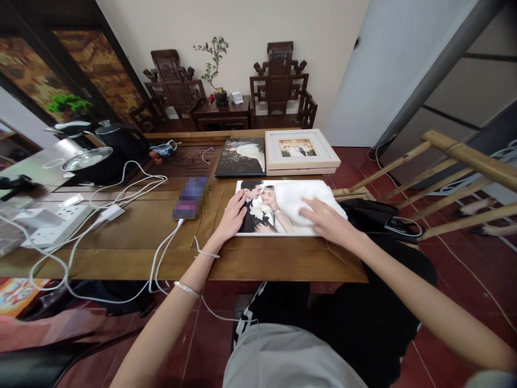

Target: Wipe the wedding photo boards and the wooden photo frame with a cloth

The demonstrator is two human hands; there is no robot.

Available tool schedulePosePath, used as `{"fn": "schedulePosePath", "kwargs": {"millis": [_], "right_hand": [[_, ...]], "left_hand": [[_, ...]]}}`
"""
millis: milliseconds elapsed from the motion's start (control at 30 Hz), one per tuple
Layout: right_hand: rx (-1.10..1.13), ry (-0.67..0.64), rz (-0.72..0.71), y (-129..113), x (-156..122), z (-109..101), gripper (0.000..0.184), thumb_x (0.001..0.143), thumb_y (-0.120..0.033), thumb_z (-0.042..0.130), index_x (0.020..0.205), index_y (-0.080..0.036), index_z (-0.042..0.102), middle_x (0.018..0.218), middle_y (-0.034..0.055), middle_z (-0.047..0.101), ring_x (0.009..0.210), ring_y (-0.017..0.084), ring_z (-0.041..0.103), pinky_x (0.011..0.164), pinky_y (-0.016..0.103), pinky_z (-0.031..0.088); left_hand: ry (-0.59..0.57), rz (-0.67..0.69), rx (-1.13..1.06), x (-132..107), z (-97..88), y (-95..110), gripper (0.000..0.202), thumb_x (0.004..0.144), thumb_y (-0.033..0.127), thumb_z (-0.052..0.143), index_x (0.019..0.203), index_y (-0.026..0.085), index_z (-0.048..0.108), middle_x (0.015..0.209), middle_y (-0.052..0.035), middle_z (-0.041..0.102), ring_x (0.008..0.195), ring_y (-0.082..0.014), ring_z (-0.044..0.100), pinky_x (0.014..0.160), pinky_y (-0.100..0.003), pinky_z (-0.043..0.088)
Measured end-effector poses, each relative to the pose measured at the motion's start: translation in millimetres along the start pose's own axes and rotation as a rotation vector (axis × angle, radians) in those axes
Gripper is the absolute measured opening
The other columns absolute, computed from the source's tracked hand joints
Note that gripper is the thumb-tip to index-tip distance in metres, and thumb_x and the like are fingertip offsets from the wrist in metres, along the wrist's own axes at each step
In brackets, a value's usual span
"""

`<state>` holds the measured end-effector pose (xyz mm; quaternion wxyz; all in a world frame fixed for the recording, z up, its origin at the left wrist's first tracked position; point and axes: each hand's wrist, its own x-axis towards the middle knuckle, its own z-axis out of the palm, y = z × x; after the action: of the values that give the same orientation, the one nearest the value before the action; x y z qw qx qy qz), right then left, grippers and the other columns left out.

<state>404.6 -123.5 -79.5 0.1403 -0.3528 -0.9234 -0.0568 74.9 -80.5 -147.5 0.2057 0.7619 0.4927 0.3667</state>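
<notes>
— How far along, by the look of it?

— Partway, at a guess. Left hand open and flat, touching the left edge of a wedding photo, laid flat near the front of the table. Left part uncovered, right part beneath a white cloth. Right hand stretched over that cloth (gripping underneath or not, can't tell). Impossible to say how much finished, how much left.

— And around it?

— Far left, a power strip among loose white cables. Then a phone, plugged in and near the left hand, with a cord trailing off the table's front edge. Just behind the wedding photo, a dark picture and, beside it, a pale picture frame, limiting room that way. At right, a bamboo chair, close to the table's end.
</notes>
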Motion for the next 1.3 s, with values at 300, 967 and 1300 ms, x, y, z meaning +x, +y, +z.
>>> {"fn": "schedulePosePath", "kwargs": {"millis": [300, 967, 1300], "right_hand": [[0.070, 0.006, -0.150, -76.2, -66.2, -21.3, 0.053, 0.066, 0.012, 0.039, 0.099, -0.021, 0.065, 0.142, 0.0108, 0.057, 0.142, 0.031, 0.039, 0.111, 0.060, 0.038], [0.042, -0.034, -0.011, -8.3, 92.3, 16.1, 0.032, 0.088, -0.009, 0.052, 0.118, -0.017, 0.062, 0.112, 0.0163, 0.065, 0.110, 0.031, 0.055, 0.094, 0.045, 0.039], [0.058, -0.071, -0.109, -104.7, -16.6, -13.0, 0.049, 0.080, 0.008, 0.045, 0.110, -0.022, 0.069, 0.137, 0.0136, 0.059, 0.134, 0.036, 0.047, 0.107, 0.063, 0.038]], "left_hand": [[0.014, 0.024, 0.060, -1.6, 4.0, 1.9, 0.053, 0.096, 0.030, 0.038, 0.148, 0.021, 0.043, 0.158, -0.0086, 0.037, 0.149, -0.0247, 0.028, 0.123, -0.049, 0.020], [0.015, 0.004, 0.029, -3.3, 3.1, 4.2, 0.052, 0.097, 0.033, 0.039, 0.148, 0.021, 0.044, 0.158, -0.0097, 0.037, 0.149, -0.0262, 0.027, 0.122, -0.051, 0.021], [0.018, 0.035, 0.047, -2.0, 2.7, 6.4, 0.052, 0.095, 0.029, 0.037, 0.146, 0.016, 0.046, 0.156, -0.0119, 0.039, 0.147, -0.0258, 0.031, 0.122, -0.049, 0.021]]}}
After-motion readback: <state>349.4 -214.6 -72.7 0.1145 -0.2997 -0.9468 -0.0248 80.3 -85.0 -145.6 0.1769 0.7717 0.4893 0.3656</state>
